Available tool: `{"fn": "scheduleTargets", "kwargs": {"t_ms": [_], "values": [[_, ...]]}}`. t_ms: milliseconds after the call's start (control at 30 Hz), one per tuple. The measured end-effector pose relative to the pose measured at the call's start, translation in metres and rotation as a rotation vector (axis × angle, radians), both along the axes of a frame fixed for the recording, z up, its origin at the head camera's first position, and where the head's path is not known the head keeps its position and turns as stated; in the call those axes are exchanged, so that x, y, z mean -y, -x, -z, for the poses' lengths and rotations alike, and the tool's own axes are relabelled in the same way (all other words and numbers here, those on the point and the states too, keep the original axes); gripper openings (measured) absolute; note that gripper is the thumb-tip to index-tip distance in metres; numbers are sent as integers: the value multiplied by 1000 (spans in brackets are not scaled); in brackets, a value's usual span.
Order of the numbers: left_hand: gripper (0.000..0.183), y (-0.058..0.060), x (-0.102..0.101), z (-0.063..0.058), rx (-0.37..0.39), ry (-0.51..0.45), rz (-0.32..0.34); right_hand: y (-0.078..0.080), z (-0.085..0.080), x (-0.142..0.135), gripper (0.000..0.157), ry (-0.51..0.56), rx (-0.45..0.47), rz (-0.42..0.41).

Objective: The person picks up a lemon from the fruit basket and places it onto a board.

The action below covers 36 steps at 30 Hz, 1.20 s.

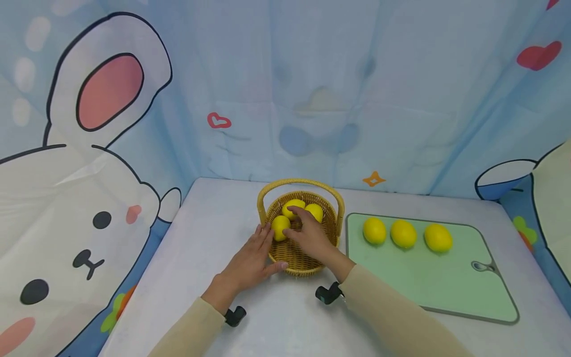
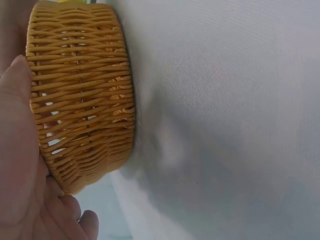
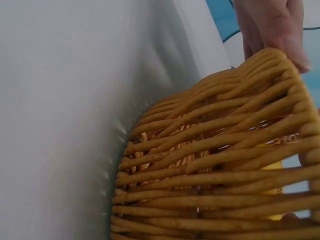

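Observation:
A wicker basket (image 1: 296,260) with an arched handle stands on the table and holds three yellow lemons. My left hand (image 1: 252,260) rests against its left side, fingers straight along the rim and thumb at the front edge. In the left wrist view, the thumb of that hand (image 2: 17,135) lies at the woven rim. Over the basket's inside, my right hand (image 1: 310,237) has thumb and forefinger spread, the thumb tip right at the left lemon (image 1: 280,227). Behind that forefinger are the back lemon (image 1: 293,204) and the right lemon (image 1: 316,210), partly covered.
To the right of the basket, a pale green cutting board (image 1: 428,277) bears three more lemons (image 1: 403,234) in a row near its back edge. A printed curtain (image 1: 321,89) hangs behind the white table (image 1: 192,238).

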State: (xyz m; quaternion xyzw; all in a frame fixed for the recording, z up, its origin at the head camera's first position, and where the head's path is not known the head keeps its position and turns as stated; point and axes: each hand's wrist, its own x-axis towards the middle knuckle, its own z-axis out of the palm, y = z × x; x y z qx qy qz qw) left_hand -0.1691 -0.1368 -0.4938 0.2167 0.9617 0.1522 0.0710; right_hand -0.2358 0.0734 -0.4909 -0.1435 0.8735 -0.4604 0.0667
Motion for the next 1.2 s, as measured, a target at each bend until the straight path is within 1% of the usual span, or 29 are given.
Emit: {"fn": "scheduleTargets", "kwargs": {"t_ms": [67, 167, 233, 467, 667, 800, 967, 1100, 1200], "values": [[101, 0, 0, 0, -10, 20, 4, 3, 4, 3, 67, -20, 17, -5], [100, 0, 0, 0, -25, 36, 9, 7, 8, 7, 67, -27, 35, -17], [100, 0, 0, 1, -21, 45, 10, 9, 10, 9, 67, -21, 41, -28], [100, 0, -1, 1, -19, 27, 8, 9, 11, 11, 70, 0, 76, -60], [100, 0, -1, 1, -9, 19, 5, 8, 11, 11, 70, 8, 121, -133], [100, -1, 0, -1, -4, 12, 5, 7, 12, 11, 72, -1, 129, -178], [99, -2, 0, -2, -2, 2, 2, 6, 14, 12, 76, -23, 122, -185], [98, -2, 0, -3, 0, -10, 0, 6, 16, 12, 76, -40, 100, -184], [99, -2, -1, -2, -2, -12, 1, 5, 13, 12, 75, -46, 95, -173]]}}
